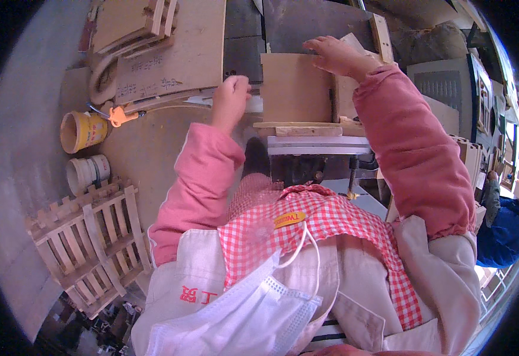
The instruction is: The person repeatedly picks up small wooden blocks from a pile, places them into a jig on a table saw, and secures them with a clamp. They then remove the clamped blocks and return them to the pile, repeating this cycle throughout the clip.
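Note:
My left hand (231, 102) is in the air just left of a flat tan board (298, 89), its fingers curled in; whether they hold anything is hidden. The board lies on a dark machine table (316, 26). My right hand (341, 56) reaches over the board's far right corner with its fingers stretched out, next to a light wooden strip (381, 38). Along the board's near edge run thin wooden strips (308, 130), and nearer still is a metal rail (318, 145).
At the far left a large board with handwriting (170, 71) carries stacked curved wooden pieces (135, 26). A yellow bucket (84, 132), a white bucket (87, 173) and a slatted wooden crate (93, 243) stand on the left. A person in blue (502, 234) is at the right edge.

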### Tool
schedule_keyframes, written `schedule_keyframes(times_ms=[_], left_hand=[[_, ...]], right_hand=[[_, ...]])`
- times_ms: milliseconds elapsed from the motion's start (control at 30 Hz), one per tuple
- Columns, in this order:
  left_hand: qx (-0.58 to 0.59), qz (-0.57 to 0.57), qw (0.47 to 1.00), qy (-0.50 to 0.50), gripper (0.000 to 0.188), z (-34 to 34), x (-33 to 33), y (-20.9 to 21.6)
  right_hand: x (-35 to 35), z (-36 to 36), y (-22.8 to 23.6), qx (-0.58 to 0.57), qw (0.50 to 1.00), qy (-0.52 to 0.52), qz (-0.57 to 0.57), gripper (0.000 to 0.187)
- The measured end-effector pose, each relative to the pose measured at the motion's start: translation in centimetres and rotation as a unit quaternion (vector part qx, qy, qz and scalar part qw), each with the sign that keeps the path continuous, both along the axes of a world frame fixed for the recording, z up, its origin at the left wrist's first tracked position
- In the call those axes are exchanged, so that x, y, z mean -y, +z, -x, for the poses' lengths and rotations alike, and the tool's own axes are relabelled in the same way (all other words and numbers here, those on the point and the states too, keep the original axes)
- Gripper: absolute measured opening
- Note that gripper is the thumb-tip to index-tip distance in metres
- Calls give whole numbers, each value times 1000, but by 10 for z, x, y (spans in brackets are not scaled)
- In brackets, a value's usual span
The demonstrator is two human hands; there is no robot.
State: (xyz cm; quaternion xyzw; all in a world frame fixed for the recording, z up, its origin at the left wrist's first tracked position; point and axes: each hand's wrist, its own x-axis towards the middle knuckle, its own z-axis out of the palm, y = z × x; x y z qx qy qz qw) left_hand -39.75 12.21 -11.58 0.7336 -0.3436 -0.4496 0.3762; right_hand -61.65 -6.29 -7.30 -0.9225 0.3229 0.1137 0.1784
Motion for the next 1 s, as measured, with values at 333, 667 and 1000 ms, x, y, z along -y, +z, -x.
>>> schedule_keyframes(times_ms=[333, 667, 1000], left_hand=[[116, 31, 991, -53, 33, 32, -14, -1], [154, 106, 981, 43, 36, 14, 38, 2], [173, 70, 982, 36, 34, 15, 52, -13]], right_hand=[[3, -11, -23, -19, 998, 53, -6, 43], [22, 33, 2, 202, 977, -61, -9, 35], [22, 137, 17, 203, 949, -224, 86, 51]])
